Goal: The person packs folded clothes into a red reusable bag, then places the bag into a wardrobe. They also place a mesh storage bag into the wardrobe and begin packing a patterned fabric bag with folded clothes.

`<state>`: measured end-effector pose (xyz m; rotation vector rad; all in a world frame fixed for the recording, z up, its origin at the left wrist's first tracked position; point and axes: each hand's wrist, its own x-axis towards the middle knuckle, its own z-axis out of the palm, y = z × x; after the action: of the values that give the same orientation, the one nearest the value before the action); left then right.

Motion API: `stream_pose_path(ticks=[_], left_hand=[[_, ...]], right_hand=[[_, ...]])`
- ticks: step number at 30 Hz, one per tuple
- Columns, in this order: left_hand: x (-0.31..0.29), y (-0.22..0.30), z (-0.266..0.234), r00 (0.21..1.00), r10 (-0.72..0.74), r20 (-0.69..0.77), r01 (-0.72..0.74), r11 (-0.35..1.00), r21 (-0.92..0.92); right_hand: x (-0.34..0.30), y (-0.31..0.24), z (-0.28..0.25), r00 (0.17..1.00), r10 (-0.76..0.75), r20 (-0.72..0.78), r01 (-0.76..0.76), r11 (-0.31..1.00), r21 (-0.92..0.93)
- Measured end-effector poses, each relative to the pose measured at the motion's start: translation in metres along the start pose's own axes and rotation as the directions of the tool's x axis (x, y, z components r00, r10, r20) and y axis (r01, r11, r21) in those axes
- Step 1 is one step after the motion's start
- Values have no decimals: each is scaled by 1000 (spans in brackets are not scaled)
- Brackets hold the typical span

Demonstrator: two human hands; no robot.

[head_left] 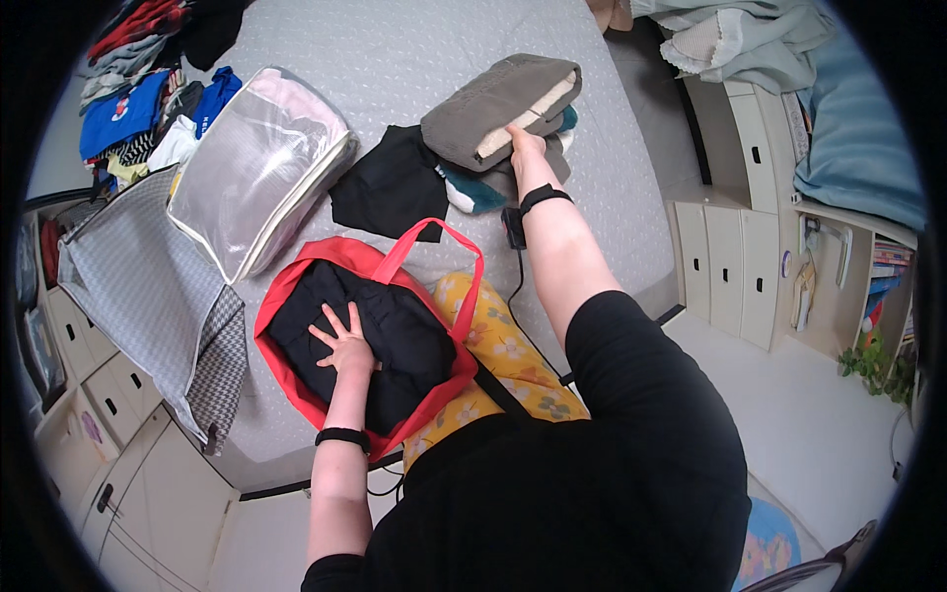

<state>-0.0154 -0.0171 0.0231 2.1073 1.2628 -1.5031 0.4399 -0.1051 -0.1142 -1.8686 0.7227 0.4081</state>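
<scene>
A red storage bag [286, 380] lies with its top open in front of me, stuffed with black padded clothing [419, 345]. My left hand [345, 347] presses flat on that clothing, fingers spread. Farther off to the right, my right hand [529, 146] grips the near edge of a folded grey garment [493, 104] with cream fleece lining; some of its fingers are hidden in the fold. Beneath and beside the grey garment are a teal and white piece [472, 194] and a black garment [390, 183], spread on the bed.
A clear-topped storage bag [281, 148] holding pink bedding stands left on the bed [370, 49], near a grey patterned cloth bag [148, 271]. Folded clothes [128, 118] pile up at far left. White drawers [730, 261] line the right side; a dark cable [520, 276] runs past my right arm.
</scene>
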Motion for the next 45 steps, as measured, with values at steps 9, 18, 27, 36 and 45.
stream_pose_path(ticks=[9, 18, 27, 36, 45], left_hand=[[7, 0, 7, 999, -1, -55, 4, 999, 46], [11, -3, 12, 999, -4, -48, 6, 999, 38], [9, -2, 13, 997, -15, -69, 16, 1000, 14], [-15, -13, 7, 992, 29, -126, -39, 996, -75], [-12, -11, 8, 989, 43, -141, -51, 997, -49]], right_hand=[[-14, 50, -110, 963, -240, -119, 149, 848, -508], [11, 100, -108, 890, 269, 368, -390, 867, 310], [-15, 14, -70, 928, -101, 358, -22, 946, 322], [-51, -62, -115, 764, -187, 617, -113, 904, 413], [-42, 78, -35, 832, -58, 552, 89, 996, -31]])
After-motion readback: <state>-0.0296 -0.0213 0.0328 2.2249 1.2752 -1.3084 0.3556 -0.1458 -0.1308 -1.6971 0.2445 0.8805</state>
